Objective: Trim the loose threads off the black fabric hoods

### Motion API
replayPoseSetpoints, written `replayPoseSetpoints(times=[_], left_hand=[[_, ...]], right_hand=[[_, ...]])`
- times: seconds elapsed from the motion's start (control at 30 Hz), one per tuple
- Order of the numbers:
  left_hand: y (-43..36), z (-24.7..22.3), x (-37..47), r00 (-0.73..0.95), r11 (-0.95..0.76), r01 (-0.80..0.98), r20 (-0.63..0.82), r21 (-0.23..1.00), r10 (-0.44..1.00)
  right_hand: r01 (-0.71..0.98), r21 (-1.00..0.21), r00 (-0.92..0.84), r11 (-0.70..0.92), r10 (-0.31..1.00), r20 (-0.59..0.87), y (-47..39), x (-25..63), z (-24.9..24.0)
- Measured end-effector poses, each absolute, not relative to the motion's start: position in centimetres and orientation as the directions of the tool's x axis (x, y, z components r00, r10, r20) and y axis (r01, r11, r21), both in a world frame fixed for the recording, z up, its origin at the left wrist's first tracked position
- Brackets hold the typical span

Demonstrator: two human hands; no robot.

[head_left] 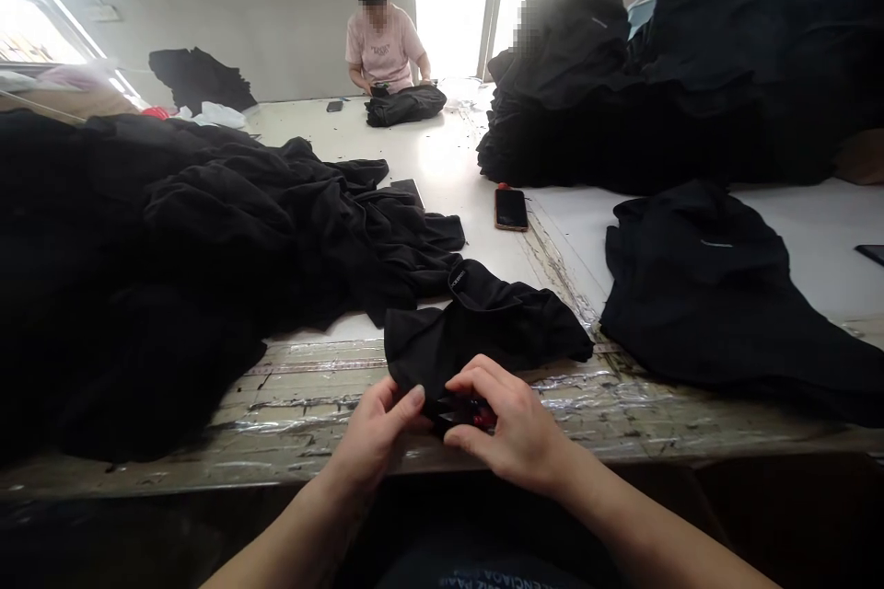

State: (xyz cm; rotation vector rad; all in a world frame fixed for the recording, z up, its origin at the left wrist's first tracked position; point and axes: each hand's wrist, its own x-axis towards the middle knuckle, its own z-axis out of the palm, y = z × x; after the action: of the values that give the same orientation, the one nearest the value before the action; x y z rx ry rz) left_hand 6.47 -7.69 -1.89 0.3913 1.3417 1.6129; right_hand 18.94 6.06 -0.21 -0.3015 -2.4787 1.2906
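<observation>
A black garment (476, 327) lies near the table's front edge, with a small light label at its collar. My left hand (377, 428) pinches the lower left edge of this garment between thumb and fingers. Curled round a small pair of thread snips (482, 419), my right hand (511, 419) is just to the right of my left thumb. Red shows on the snips' handle, and the blades point left at the cloth. The hand partly covers the snips, so I cannot tell whether the blades touch the fabric.
A heap of black garments (207, 202) covers the table's left side. On the right are a smaller stack (697, 285) and tall piles (656, 101). A phone (511, 209) lies mid-table. At the far end a person (385, 46) handles black cloth (407, 106).
</observation>
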Motion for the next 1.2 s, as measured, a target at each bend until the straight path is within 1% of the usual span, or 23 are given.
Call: replayPoseSetpoints(times=[0.07,0.13,0.23,0.27,0.3,0.4,0.5,0.6,0.67,0.73,0.8,0.87,0.93,1.0,1.1,1.2], left_hand=[[-7.7,-1.9,6.5,-0.485,0.080,-0.466,-0.330,0.881,0.810],[-7.6,-1.6,6.9,-0.441,0.105,-0.475,-0.340,0.874,0.831],[-7.4,-1.1,7.3,-0.329,0.152,-0.511,-0.355,0.846,0.875],[-7.4,-1.0,7.2,-0.319,0.168,-0.519,-0.372,0.838,0.872],[-7.4,-1.0,7.1,-0.333,0.178,-0.528,-0.395,0.830,0.856],[-7.3,-1.4,6.3,-0.448,0.153,-0.576,-0.466,0.803,0.763],[-7.3,-1.9,5.7,-0.478,0.113,-0.608,-0.476,0.786,0.738],[-7.3,-1.8,5.6,-0.509,0.054,-0.593,-0.426,0.804,0.748],[-7.4,-1.5,5.7,-0.510,0.007,-0.606,-0.395,0.796,0.764],[-7.5,-0.9,5.9,-0.471,-0.008,-0.646,-0.390,0.764,0.791],[-7.5,-0.4,6.2,-0.430,0.003,-0.679,-0.401,0.734,0.809],[-7.4,0.0,6.7,-0.414,0.013,-0.695,-0.415,0.719,0.810],[-7.3,0.3,7.2,-0.402,0.021,-0.707,-0.426,0.707,0.810],[-7.2,0.4,7.7,-0.392,0.026,-0.713,-0.429,0.701,0.814],[-7.0,0.4,8.2,-0.407,0.020,-0.690,-0.411,0.723,0.816],[-6.9,0.2,8.6,-0.450,0.013,-0.638,-0.387,0.770,0.805]], right_hand=[[0.057,-0.812,-0.911,0.581,0.362,0.196,5.9,18.8,-0.4],[0.046,-0.779,-0.891,0.626,0.378,0.251,5.6,18.6,-0.5],[0.003,-0.720,-0.888,0.694,0.333,0.317,5.5,18.5,-0.9],[-0.019,-0.708,-0.888,0.706,0.313,0.336,5.5,18.6,-1.0],[-0.046,-0.698,-0.884,0.714,0.297,0.362,5.6,18.8,-1.2],[-0.124,-0.680,-0.865,0.723,0.256,0.431,5.7,19.3,-1.5],[-0.146,-0.654,-0.871,0.742,0.217,0.441,5.8,19.8,-1.9],[-0.134,-0.607,-0.909,0.783,0.148,0.391,5.8,19.9,-2.1],[-0.102,-0.597,-0.940,0.796,0.119,0.319,6.0,20.0,-1.9],[-0.035,-0.647,-0.968,0.762,0.135,0.212,6.5,20.2,-1.2],[0.059,-0.737,-0.978,0.673,0.188,0.094,7.3,20.4,-0.1],[0.142,-0.811,-0.965,0.567,0.260,0.013,8.0,20.5,1.2],[0.186,-0.847,-0.942,0.499,0.335,-0.009,8.4,20.5,2.2],[0.198,-0.860,-0.925,0.471,0.381,-0.004,8.3,20.3,2.8],[0.192,-0.862,-0.917,0.469,0.398,0.013,7.5,19.9,2.8],[0.177,-0.847,-0.910,0.502,0.412,0.054,6.9,19.6,2.6]])
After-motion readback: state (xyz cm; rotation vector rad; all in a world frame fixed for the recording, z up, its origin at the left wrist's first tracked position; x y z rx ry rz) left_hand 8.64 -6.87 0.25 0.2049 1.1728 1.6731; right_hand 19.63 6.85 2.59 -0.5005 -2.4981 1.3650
